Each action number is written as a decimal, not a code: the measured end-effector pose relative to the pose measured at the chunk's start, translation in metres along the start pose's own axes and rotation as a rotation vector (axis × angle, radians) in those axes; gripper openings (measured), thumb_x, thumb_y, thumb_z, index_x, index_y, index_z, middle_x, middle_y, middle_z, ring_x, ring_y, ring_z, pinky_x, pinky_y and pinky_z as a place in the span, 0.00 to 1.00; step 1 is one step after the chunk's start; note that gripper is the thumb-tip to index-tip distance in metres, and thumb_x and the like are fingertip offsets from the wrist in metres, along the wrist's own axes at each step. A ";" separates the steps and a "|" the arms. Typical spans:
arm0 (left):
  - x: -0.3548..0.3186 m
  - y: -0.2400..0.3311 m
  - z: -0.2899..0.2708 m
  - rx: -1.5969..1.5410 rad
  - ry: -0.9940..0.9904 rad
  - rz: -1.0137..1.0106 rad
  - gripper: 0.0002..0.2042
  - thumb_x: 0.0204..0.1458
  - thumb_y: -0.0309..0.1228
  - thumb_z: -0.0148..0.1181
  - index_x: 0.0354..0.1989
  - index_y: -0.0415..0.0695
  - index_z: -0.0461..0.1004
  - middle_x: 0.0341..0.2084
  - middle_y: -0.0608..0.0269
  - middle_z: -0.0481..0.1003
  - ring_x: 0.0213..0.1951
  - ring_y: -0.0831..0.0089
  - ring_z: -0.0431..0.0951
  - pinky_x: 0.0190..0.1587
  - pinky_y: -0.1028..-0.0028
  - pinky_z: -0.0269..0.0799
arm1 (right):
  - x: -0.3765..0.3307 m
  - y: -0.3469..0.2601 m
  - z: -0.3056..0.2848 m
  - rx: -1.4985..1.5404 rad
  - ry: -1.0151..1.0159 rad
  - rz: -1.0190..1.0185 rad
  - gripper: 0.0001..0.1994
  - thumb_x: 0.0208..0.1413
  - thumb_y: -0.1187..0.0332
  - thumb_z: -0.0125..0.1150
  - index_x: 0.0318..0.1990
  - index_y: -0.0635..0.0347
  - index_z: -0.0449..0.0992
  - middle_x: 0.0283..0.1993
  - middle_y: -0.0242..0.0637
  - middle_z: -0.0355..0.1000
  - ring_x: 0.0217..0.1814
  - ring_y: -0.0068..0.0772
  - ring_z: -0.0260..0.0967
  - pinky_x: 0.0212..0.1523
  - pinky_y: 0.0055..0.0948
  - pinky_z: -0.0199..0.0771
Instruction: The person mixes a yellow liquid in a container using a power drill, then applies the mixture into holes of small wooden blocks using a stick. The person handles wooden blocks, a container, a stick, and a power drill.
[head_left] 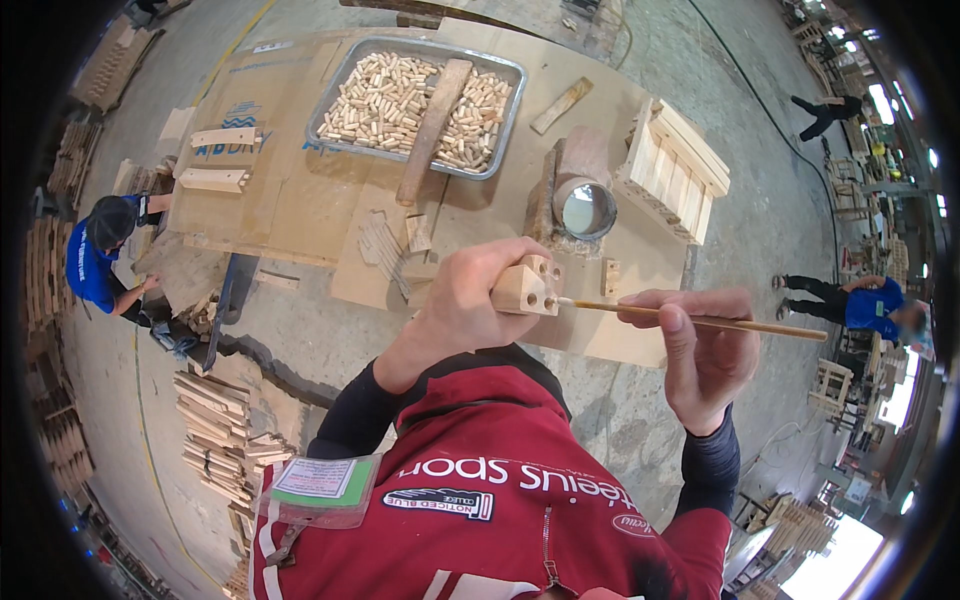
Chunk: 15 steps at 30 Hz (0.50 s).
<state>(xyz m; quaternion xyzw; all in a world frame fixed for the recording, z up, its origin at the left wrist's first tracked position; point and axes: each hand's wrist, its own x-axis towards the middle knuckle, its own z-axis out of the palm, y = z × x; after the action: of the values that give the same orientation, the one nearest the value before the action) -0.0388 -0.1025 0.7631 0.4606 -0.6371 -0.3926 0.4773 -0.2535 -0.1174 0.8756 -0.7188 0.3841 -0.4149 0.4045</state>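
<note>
My left hand (pixel 463 298) is closed round a pale wooden block (pixel 522 287) with several round holes drilled in its end and side. A thin wooden stick (pixel 765 326) is pinched between the fingers of my right hand (pixel 705 350). The stick's whitish tip meets the block beside or at one of the holes; I cannot tell if it is inside. Just beyond the block stands a round container (pixel 585 210) with pale liquid in it, on a stained wooden base. Right of it lies a small drilled wooden piece (pixel 611 272).
A metal tray (pixel 322 140) of wooden dowels stands at the back, a wooden slat (pixel 432 135) across it. Stacked wooden pieces (pixel 672 172) sit at the table's right, two more pieces (pixel 214 179) at its left. A person (pixel 95 255) in blue works at the left; others stand at the right.
</note>
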 end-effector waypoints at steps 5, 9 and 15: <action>0.002 -0.001 0.001 0.014 -0.001 0.026 0.17 0.40 0.24 0.67 0.42 0.39 0.75 0.31 0.58 0.78 0.33 0.70 0.80 0.38 0.73 0.74 | -0.001 0.007 0.003 -0.158 -0.061 -0.058 0.07 0.59 0.78 0.62 0.39 0.67 0.69 0.34 0.44 0.80 0.37 0.30 0.81 0.36 0.22 0.79; 0.001 0.001 0.001 0.031 -0.004 0.020 0.17 0.40 0.24 0.67 0.41 0.39 0.75 0.31 0.58 0.78 0.34 0.69 0.80 0.38 0.73 0.75 | 0.001 0.004 0.001 -0.234 -0.114 -0.046 0.06 0.58 0.77 0.63 0.38 0.67 0.71 0.34 0.43 0.80 0.37 0.28 0.81 0.35 0.22 0.79; 0.001 -0.004 0.002 0.043 0.014 0.050 0.16 0.40 0.24 0.67 0.41 0.40 0.75 0.31 0.58 0.79 0.34 0.67 0.81 0.38 0.72 0.75 | 0.003 0.003 0.003 -0.147 -0.054 -0.006 0.07 0.59 0.76 0.63 0.38 0.67 0.71 0.33 0.43 0.80 0.37 0.28 0.81 0.35 0.23 0.80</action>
<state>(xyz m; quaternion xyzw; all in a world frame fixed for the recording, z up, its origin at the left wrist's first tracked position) -0.0400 -0.1049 0.7593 0.4573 -0.6536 -0.3634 0.4813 -0.2501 -0.1204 0.8727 -0.7585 0.4004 -0.3673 0.3598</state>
